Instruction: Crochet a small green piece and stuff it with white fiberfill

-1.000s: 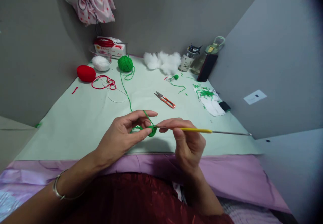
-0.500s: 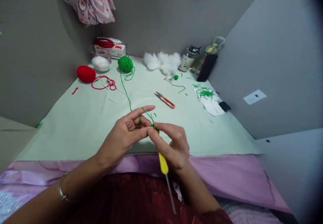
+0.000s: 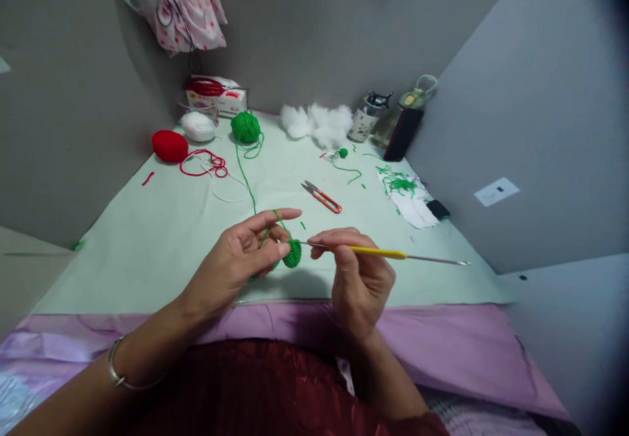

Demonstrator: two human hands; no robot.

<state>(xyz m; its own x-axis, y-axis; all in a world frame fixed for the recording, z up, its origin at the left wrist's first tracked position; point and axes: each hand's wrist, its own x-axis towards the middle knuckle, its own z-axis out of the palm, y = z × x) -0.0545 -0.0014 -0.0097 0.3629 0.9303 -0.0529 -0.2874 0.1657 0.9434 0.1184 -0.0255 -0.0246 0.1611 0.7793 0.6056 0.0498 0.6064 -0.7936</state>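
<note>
The left hand (image 3: 236, 262) pinches a small green crochet piece (image 3: 293, 253) between thumb and middle finger; the index finger is extended, with the green yarn (image 3: 248, 183) running over it under tension. The right hand (image 3: 358, 272) is closed in a pencil-type grip on the hook (image 3: 378, 252), thumb and fingers on the forward end of the yellow handle. The hook lies nearly level, its tip at the piece and its bare metal tail pointing to 3 o'clock.

Position: the piece sits at 9 o'clock of the right hand, just beside its fingertips, and at 3 o'clock of the left palm. Both are held above the near edge of the mat (image 3: 147, 252).

Risks, as judged:
- Loop loss. The hook tip enters only the edge of the piece; a slack yarn or a tilted hook could let the loop slip off.
- Snagging. The yarn runs to the green ball (image 3: 245, 126) at 12 o'clock, passing close to the red strand (image 3: 204, 160); a pull could tangle both.
- The scissors (image 3: 322, 196) lie near the yarn path, at 1 o'clock of the piece.
</note>
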